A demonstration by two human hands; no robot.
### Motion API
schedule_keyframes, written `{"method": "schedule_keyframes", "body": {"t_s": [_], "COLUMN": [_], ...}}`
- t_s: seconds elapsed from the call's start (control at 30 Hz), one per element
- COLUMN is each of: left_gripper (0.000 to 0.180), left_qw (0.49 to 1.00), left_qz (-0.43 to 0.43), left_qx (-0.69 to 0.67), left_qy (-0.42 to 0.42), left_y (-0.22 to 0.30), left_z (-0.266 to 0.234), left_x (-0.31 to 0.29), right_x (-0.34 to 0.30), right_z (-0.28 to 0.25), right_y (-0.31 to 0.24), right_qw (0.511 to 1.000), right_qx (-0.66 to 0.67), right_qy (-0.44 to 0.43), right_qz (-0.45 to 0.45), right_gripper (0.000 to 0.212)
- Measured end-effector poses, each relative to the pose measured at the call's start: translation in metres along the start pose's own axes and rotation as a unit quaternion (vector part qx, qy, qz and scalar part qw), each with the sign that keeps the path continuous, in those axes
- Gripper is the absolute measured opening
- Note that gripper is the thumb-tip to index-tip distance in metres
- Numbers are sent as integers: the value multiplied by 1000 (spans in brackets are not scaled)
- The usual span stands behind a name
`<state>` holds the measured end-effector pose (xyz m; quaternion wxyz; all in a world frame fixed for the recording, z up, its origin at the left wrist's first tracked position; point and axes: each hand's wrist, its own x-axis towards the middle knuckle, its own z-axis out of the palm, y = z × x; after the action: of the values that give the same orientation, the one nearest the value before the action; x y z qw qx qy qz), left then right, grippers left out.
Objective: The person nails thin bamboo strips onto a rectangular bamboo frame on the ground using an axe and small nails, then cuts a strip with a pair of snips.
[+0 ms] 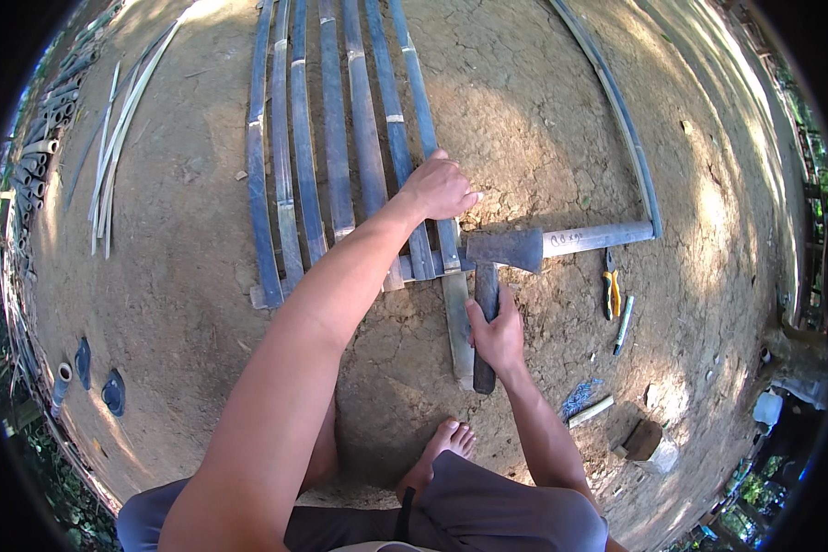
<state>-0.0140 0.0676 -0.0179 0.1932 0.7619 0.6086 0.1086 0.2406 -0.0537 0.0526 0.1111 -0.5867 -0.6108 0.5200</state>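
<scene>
My left hand (440, 187) is closed around the rightmost bamboo slat (419, 97) of a row of dark, flat slats. That slat's pale lower end (460, 331) sticks out nearer to me than the others. In my right hand (499, 339) is the dark handle of a hatchet (508, 250). Its grey metal head lies just right of the slat, beside the end of a pale crosswise bamboo strip (598, 239) with writing on it. The near ends of the other slats (336, 184) rest over a crosspiece, partly hidden by my left forearm.
Pliers with orange and black handles (612, 293) and a marker pen (624, 324) lie to the right. Nearer are blue nails or wires (580, 397), a short stick (591, 411) and a wooden block (644, 440). Thin strips (115, 166) and sandals (113, 392) lie left.
</scene>
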Motion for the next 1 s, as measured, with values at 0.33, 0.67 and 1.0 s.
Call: {"method": "schedule_keyframes", "body": {"t_s": [0.33, 0.67, 1.0], "left_gripper": [52, 57, 56], "left_qw": [998, 999, 997], "left_qz": [28, -48, -28], "left_qx": [9, 10, 28], "left_qy": [48, -1, 70], "left_y": [2, -3, -6], "left_z": [-5, 1, 2], "left_x": [-1, 2, 2], "right_x": [-3, -1, -18], "right_z": [-5, -3, -26], "right_y": [-5, 12, -38], "right_qw": [1000, 996, 931], "right_qx": [-20, -73, -256], "right_qy": [-20, -4, 86], "right_qz": [-3, -51, -247], "right_gripper": [40, 55, 57]}}
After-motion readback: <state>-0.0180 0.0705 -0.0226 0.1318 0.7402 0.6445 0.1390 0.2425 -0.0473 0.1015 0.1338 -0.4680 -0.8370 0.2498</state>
